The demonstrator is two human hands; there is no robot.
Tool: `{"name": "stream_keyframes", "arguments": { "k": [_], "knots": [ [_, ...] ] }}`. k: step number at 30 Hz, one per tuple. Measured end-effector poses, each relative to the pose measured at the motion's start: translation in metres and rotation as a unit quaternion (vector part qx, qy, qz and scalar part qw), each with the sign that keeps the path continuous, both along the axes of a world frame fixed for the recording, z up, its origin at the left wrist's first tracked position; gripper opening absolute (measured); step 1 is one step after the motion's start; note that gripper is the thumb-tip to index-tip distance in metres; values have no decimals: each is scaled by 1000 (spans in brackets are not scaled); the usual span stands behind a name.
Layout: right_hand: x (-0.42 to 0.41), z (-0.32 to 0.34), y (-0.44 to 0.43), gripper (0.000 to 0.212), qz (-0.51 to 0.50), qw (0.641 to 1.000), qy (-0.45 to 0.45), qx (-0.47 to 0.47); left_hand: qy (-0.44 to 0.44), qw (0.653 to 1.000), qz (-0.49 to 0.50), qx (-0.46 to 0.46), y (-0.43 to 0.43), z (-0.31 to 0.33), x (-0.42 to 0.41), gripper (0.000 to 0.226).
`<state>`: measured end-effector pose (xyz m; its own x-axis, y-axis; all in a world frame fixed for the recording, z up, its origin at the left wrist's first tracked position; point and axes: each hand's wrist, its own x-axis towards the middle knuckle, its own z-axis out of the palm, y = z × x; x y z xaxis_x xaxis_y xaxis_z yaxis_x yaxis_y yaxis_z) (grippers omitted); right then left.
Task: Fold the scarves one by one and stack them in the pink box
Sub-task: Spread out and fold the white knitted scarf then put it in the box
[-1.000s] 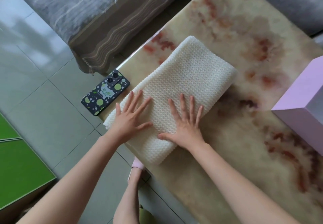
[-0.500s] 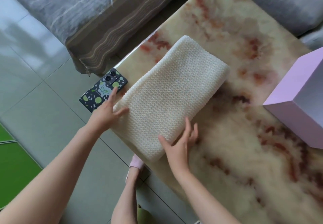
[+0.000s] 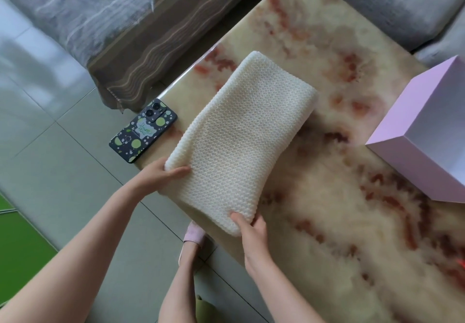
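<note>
Fingers (image 3: pixel 176 171) of both hands around scarf's (image 3: pixel 241 141) near corners

The folded scarf (image 3: pixel 241 141) lies on the bench (image 3: pixel 339 234), near its left edge, running away from the person. The left hand (image 3: pixel 161 175) has its grip on the scarf's near-left corner, the right hand (image 3: pixel 251 232) on its near-right corner. A phone (image 3: pixel 143 130) lies just left of the scarf at the bench's edge. The box (image 3: pixel 412 151) stands on the bench well to the right, apart from the scarf
</note>
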<state>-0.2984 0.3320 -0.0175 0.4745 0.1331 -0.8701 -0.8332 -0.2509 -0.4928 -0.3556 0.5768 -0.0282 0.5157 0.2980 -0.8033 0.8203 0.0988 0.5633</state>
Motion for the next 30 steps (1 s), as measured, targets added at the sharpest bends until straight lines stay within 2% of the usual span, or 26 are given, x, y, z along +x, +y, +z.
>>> {"name": "stream_keyframes", "arguments": {
  "k": [5,6,9,13,15,17,19,22,24,30],
  "knots": [
    [4,-3,-27,37,15,1000,-22,0,71,984,-41,161,-25,-9,-4,53],
    [5,-3,-30,37,21,999,-29,0,62,987,-18,144,-30,-6,-3,53],
    [5,-5,-34,40,36,999,-33,0,22,998,61,15,-42,3,-1,62],
    [5,-3,-43,43,49,998,-31,10,13,994,106,-12,-53,3,-6,78],
    [4,-1,-52,44,71,997,-41,17,12,994,90,-59,-56,0,-11,88],
    [2,1,-60,45,86,995,-54,16,-6,991,66,-120,-57,5,-13,86],
    [-1,4,-66,55,79,995,-66,12,-25,986,55,-158,-59,11,-14,85],
    [-4,10,-70,74,62,994,-94,-1,-24,994,45,-97,-61,18,-16,92],
    [-1,15,-70,71,53,993,-109,11,-20,995,70,-72,-62,24,-16,98],
    [19,31,-63,63,82,977,-183,74,-104,985,106,-87,-54,49,-11,103]
  ]
}}
